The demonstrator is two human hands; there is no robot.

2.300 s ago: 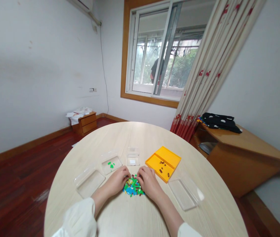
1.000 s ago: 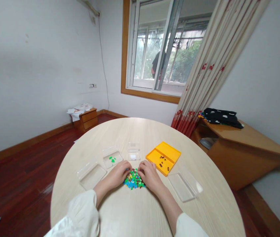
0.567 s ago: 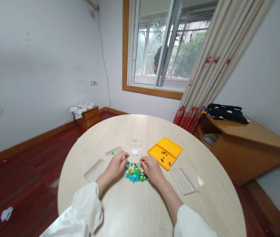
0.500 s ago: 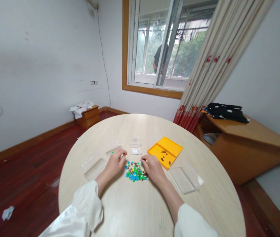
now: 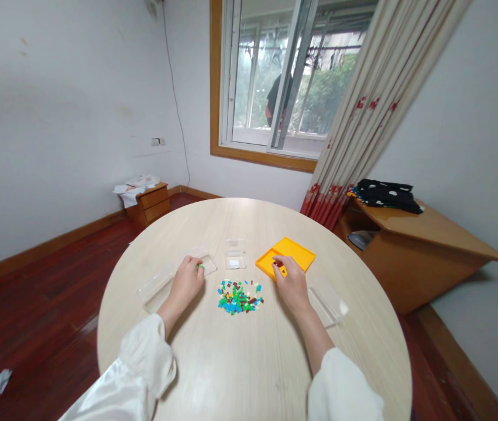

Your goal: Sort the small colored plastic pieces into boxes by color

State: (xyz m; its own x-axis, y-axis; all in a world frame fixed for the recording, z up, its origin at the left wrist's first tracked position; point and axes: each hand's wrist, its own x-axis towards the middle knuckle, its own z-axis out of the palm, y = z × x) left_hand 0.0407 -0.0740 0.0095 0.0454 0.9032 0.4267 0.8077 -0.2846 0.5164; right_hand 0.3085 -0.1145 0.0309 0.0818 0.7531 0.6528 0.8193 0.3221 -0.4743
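Observation:
My left hand [image 5: 187,282] is over a clear plastic box [image 5: 210,261], its fingers pinched together at a small green brick [image 5: 197,266]. Over the open yellow case [image 5: 299,252] is my right hand [image 5: 291,283], thumb and forefinger curled around a small dark brown brick [image 5: 278,264]. Other brown pieces lie in the case, partly hidden by that hand. Between the hands, a loose pile of tiny bricks [image 5: 239,299] in green, blue, brown, yellow and white is spread on the table.
A small clear box [image 5: 234,261] with a white label stands behind the pile. Larger clear boxes lie at left [image 5: 154,295] and right [image 5: 325,307] on the round table [image 5: 231,368]. A wooden cabinet [image 5: 424,257] stands beyond the table on the right.
My left hand has moved left and forward from the pile's edge to the clear box. My right hand has gone from the pile to above the yellow case. The view has shifted slightly.

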